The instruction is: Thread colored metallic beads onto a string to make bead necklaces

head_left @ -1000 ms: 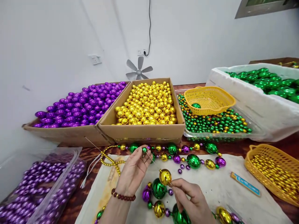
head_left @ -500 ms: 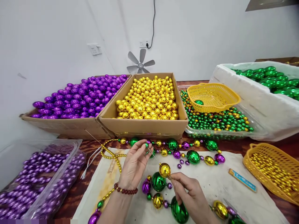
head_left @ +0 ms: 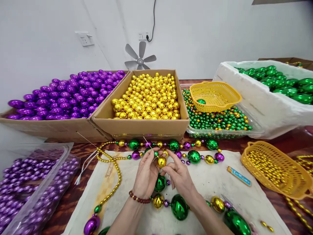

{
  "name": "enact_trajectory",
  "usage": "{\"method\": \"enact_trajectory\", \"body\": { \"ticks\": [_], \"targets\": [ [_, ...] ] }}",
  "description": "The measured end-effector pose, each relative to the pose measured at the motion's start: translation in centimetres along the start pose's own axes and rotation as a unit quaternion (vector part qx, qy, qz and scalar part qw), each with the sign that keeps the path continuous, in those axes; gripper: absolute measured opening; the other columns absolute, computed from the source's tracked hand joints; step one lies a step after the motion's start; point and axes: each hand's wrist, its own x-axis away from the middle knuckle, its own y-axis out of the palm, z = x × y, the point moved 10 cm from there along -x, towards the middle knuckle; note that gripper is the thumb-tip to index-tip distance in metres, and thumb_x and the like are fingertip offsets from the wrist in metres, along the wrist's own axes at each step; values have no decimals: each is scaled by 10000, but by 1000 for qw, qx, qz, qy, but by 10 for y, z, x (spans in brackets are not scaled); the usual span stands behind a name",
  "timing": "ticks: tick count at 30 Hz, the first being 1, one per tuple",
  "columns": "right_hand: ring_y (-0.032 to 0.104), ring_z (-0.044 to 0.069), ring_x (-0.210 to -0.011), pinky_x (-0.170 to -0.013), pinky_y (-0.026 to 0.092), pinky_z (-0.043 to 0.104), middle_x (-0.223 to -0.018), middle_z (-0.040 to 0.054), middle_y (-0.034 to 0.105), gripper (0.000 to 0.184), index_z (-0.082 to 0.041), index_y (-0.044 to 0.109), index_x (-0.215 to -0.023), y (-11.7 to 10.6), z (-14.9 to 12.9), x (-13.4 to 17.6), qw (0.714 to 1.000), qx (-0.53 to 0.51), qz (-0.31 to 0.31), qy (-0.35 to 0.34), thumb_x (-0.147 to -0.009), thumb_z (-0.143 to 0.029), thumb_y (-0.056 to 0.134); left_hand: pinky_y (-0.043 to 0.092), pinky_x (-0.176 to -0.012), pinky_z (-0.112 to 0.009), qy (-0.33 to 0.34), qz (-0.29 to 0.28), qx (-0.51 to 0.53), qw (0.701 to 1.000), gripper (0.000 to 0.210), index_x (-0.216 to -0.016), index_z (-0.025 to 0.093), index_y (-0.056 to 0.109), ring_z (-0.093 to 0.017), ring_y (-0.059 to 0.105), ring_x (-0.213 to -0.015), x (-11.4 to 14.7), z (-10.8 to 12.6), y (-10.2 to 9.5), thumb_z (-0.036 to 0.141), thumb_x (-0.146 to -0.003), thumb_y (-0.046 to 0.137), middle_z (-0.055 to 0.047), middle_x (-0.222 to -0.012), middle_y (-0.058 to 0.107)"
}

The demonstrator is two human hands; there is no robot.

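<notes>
My left hand (head_left: 148,169), with a brown bead bracelet (head_left: 140,197) at its wrist, pinches a thin needle (head_left: 147,143) that points up and to the left. A small green bead (head_left: 156,153) shows by its fingertips. Between my hands is a shiny gold bead (head_left: 161,162). My right hand (head_left: 179,173) has its thumb at this bead and its index finger curved above it. Below them, a strand of large green (head_left: 179,207), gold (head_left: 158,201) and small purple beads lies on the white cloth (head_left: 137,217). The thread itself is hard to make out.
Behind the cloth stand boxes of purple beads (head_left: 66,94) and gold beads (head_left: 146,98). A yellow basket (head_left: 215,106) sits on a tray of small beads; another basket (head_left: 303,192) is right. A blue-and-yellow cutter-like object (head_left: 239,176) lies on the cloth. A clear purple-bead bin (head_left: 58,182) stands left.
My hands have come together. The gold bead in my right hand has moved up and left to my left fingertips, and the needle now points up and left. The view has shifted slightly.
</notes>
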Motion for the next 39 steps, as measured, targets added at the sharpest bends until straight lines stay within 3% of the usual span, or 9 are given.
{"method": "enact_trajectory", "body": {
  "ticks": [4,7,10,13,17,21,26,29,39],
  "targets": [
    [446,52,-349,-289,341,159,-820,-2,715,635,-206,380,-1450,-5,-8,-6,1000,21,-5,-20,-869,-288,625,448,-570,-193,36,21,-26,999,162,-984,179,637,-123,622,-761,-16,4,8,301,-881,614,-30,-876,639],
    [481,45,-390,-328,383,154,-899,14,716,396,-222,584,-1281,-27,-26,-9,997,39,34,-51,-896,-305,609,453,-579,-207,66,28,-86,994,167,-932,169,644,-101,586,-658,-24,8,12,320,-867,614,-3,-778,611],
    [493,34,-423,-379,414,149,-937,17,703,232,-220,696,-1091,-47,-43,-14,994,29,77,-68,-906,-321,598,410,-511,-210,72,-15,-223,972,184,-878,168,652,-102,535,-559,-25,5,20,339,-877,585,15,-649,586],
    [489,42,-416,-362,394,161,-875,12,690,173,-198,737,-951,-47,-50,-23,995,-8,72,-70,-841,-315,674,384,-503,-212,56,-84,-356,929,192,-800,164,641,-98,489,-517,-24,-5,30,323,-881,570,26,-563,559],
    [430,40,-368,-354,341,167,-667,-27,640,160,-169,695,-763,-57,-52,-27,987,-76,121,-79,-835,-311,676,371,-516,-210,13,-146,-415,898,199,-736,157,623,-91,488,-518,-24,-16,34,298,-868,575,23,-579,560],
    [544,51,-461,-445,421,162,-810,-17,684,197,-195,608,-820,-78,-47,-18,968,-130,197,-90,-920,-360,566,380,-512,-214,-32,-183,-417,890,173,-762,147,668,-97,518,-522,-27,-26,29,295,-833,614,12,-625,578],
    [626,119,-536,-449,475,191,-759,19,703,194,-178,623,-858,-61,-29,-17,982,-136,117,-54,-826,-360,681,373,-505,-208,-67,-208,-412,885,207,-738,150,661,-94,490,-505,-30,-37,22,327,-836,613,19,-589,556],
    [631,109,-505,-441,468,178,-734,22,708,222,-170,601,-818,-56,-24,-15,986,-123,103,-47,-878,-383,621,349,-481,-201,-82,-214,-417,879,220,-716,153,658,-92,458,-485,-30,-40,18,340,-826,624,19,-557,540],
    [653,126,-524,-482,491,206,-732,5,677,252,-211,473,-882,-92,-47,-4,976,-74,186,-87,-990,-431,414,425,-593,-234,-57,-188,-459,866,170,-711,172,717,-141,563,-607,-34,-14,13,293,-805,643,-25,-647,637]
  ]
}}
